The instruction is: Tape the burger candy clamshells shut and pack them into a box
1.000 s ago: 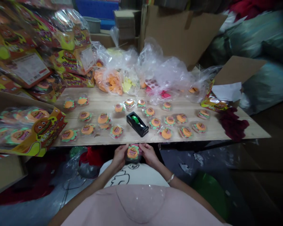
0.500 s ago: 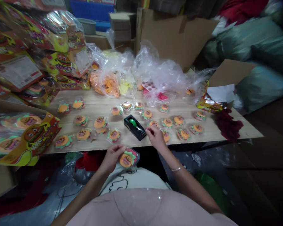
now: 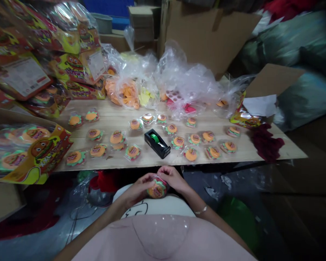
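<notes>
Both hands hold one small clear pack with an orange burger-shaped toy (image 3: 157, 190) over my lap, just below the table's near edge. My left hand (image 3: 138, 187) cups it from the left and below, fingers curled. My right hand (image 3: 171, 177) pinches its top right corner. A black tape dispenser with green tape (image 3: 157, 143) sits on the wooden table (image 3: 141, 161) right above my hands. Several more burger toy packs (image 3: 132, 152) lie spread over the table on both sides of the dispenser.
Large yellow burger-printed retail packs (image 3: 29, 150) pile up at the left. Clear plastic bags with orange and yellow parts (image 3: 130, 92) lie along the table's back. Cardboard boxes (image 3: 206, 34) stand behind; a dark red cloth (image 3: 266, 143) lies at the right end.
My right hand has come back from beside the tape dispenser to the pack. The pack has shifted slightly right and is now held by both hands again.
</notes>
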Action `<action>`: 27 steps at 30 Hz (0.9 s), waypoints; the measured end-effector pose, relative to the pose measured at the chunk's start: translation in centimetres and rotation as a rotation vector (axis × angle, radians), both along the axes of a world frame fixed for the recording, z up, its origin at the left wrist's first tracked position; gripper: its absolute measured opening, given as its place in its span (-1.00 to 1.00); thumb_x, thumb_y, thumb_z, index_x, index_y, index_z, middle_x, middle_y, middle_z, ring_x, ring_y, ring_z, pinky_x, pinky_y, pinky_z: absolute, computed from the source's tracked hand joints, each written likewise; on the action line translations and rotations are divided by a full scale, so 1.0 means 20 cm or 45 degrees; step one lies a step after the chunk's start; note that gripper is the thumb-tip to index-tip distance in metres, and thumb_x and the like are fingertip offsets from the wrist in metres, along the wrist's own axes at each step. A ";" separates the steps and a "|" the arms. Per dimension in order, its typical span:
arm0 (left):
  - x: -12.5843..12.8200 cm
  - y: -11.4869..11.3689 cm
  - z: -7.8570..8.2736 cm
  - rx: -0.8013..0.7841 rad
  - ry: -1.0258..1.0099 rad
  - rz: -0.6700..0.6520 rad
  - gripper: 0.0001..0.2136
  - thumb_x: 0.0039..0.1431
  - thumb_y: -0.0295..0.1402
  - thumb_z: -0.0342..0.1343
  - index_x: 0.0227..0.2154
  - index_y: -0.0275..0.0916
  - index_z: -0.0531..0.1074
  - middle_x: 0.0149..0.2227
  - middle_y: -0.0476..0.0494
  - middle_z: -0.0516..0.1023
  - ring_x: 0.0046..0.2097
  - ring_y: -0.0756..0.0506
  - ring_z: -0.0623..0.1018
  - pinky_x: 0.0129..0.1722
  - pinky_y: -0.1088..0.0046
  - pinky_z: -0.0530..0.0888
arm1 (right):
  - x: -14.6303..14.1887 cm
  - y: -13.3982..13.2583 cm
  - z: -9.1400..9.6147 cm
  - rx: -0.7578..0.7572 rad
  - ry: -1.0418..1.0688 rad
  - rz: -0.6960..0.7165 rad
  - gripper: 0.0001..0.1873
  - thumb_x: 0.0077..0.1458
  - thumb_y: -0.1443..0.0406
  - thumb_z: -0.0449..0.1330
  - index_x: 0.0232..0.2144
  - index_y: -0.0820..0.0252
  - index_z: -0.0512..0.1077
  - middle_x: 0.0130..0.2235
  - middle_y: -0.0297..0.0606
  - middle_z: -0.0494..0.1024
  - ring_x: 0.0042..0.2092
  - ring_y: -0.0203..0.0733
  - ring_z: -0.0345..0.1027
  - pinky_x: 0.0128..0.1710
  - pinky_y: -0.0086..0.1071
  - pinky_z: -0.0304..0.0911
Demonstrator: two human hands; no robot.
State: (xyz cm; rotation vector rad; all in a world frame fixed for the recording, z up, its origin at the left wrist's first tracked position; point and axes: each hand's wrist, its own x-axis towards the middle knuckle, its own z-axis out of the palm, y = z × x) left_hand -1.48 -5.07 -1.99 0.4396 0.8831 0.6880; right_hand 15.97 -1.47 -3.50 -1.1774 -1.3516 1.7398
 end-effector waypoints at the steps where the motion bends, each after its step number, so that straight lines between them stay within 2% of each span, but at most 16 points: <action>1: 0.00 -0.01 0.01 0.019 -0.007 -0.043 -0.63 -0.10 -0.32 0.32 -0.18 -0.25 0.44 -0.22 -0.16 0.54 -0.22 -0.10 0.54 -0.19 0.39 0.40 | 0.02 -0.01 0.01 0.002 0.007 0.020 -0.76 -0.01 0.16 0.21 -0.48 0.25 0.40 -0.52 -0.41 0.36 -0.50 -0.39 0.13 -0.48 -0.49 0.04; 4: 0.01 0.00 0.05 0.057 0.092 -0.065 -0.64 -0.12 -0.33 0.33 -0.20 -0.29 0.46 -0.22 -0.17 0.54 -0.22 -0.09 0.53 -0.17 0.41 0.40 | 0.06 -0.03 0.05 0.001 0.069 0.052 -0.76 -0.02 0.15 0.23 -0.43 0.23 0.41 -0.49 -0.42 0.38 -0.47 -0.38 0.16 -0.45 -0.49 0.06; 7: 0.04 0.01 0.05 0.059 0.225 -0.026 -0.65 -0.14 -0.32 0.34 -0.24 -0.30 0.46 -0.27 -0.14 0.54 -0.27 -0.07 0.53 -0.23 0.43 0.41 | 0.08 -0.06 0.04 -0.050 0.089 0.015 -0.74 -0.05 0.14 0.25 -0.44 0.24 0.42 -0.50 -0.41 0.40 -0.48 -0.36 0.17 -0.45 -0.47 0.07; 9: 0.05 0.01 0.04 0.055 0.216 -0.046 -0.63 -0.15 -0.34 0.34 -0.22 -0.28 0.45 -0.25 -0.15 0.54 -0.25 -0.08 0.54 -0.24 0.43 0.42 | 0.09 -0.08 0.00 -0.092 0.085 -0.135 -0.73 -0.08 0.12 0.26 -0.48 0.24 0.43 -0.52 -0.40 0.39 -0.49 -0.36 0.17 -0.46 -0.47 0.07; 11: 0.05 -0.01 0.02 0.049 0.153 -0.042 -0.60 -0.17 -0.36 0.35 -0.20 -0.27 0.44 -0.20 -0.17 0.53 -0.21 -0.10 0.54 -0.23 0.43 0.43 | 0.10 -0.12 -0.05 -0.135 0.132 -0.393 -0.72 -0.10 0.11 0.28 -0.51 0.23 0.40 -0.53 -0.41 0.37 -0.51 -0.36 0.15 -0.47 -0.47 0.08; 13: 0.06 -0.01 -0.01 0.047 0.136 0.083 -0.60 -0.18 -0.35 0.35 -0.21 -0.27 0.44 -0.22 -0.16 0.53 -0.25 -0.08 0.54 -0.26 0.44 0.44 | 0.10 -0.14 -0.09 -0.186 0.227 -0.582 -0.70 -0.12 0.10 0.29 -0.52 0.21 0.37 -0.54 -0.43 0.35 -0.52 -0.37 0.14 -0.48 -0.48 0.09; 14: 0.05 -0.01 -0.02 0.051 0.152 0.173 -0.62 -0.17 -0.31 0.34 -0.23 -0.27 0.44 -0.25 -0.14 0.54 -0.29 -0.06 0.53 -0.28 0.44 0.44 | 0.10 -0.15 -0.10 -0.214 0.275 -0.600 -0.69 -0.13 0.09 0.30 -0.51 0.20 0.37 -0.54 -0.44 0.35 -0.52 -0.37 0.14 -0.49 -0.48 0.10; 16: 0.05 0.00 -0.04 0.101 0.200 0.309 -0.67 -0.11 -0.25 0.30 -0.27 -0.29 0.45 -0.31 -0.12 0.54 -0.35 -0.03 0.51 -0.30 0.45 0.44 | 0.10 -0.17 -0.10 -0.256 0.330 -0.498 -0.68 -0.14 0.08 0.31 -0.48 0.19 0.37 -0.53 -0.44 0.35 -0.52 -0.37 0.15 -0.49 -0.48 0.12; 20: 0.02 0.01 -0.05 0.309 0.325 0.248 -0.72 -0.02 -0.24 0.24 -0.26 -0.27 0.46 -0.30 -0.09 0.53 -0.32 -0.02 0.49 -0.29 0.50 0.42 | 0.10 -0.17 -0.07 -0.253 0.309 -0.272 -0.67 -0.12 0.07 0.31 -0.45 0.19 0.38 -0.55 -0.42 0.39 -0.53 -0.36 0.19 -0.48 -0.46 0.16; 23: 0.03 0.00 -0.03 0.335 0.349 0.214 -0.76 0.00 -0.20 0.22 -0.33 -0.25 0.44 -0.40 -0.01 0.50 -0.40 0.02 0.46 -0.39 0.55 0.39 | 0.10 -0.17 -0.07 -0.177 0.250 -0.251 -0.68 -0.11 0.08 0.31 -0.50 0.21 0.38 -0.56 -0.40 0.42 -0.52 -0.36 0.22 -0.46 -0.46 0.16; 27: 0.08 0.03 -0.07 0.183 0.318 0.429 -0.69 -0.18 -0.18 0.32 -0.47 -0.28 0.39 -0.53 0.04 0.46 -0.51 0.05 0.42 -0.48 0.57 0.37 | 0.07 -0.14 -0.13 -0.193 0.264 -0.326 -0.67 -0.15 0.08 0.33 -0.54 0.21 0.38 -0.58 -0.41 0.41 -0.53 -0.36 0.21 -0.48 -0.45 0.15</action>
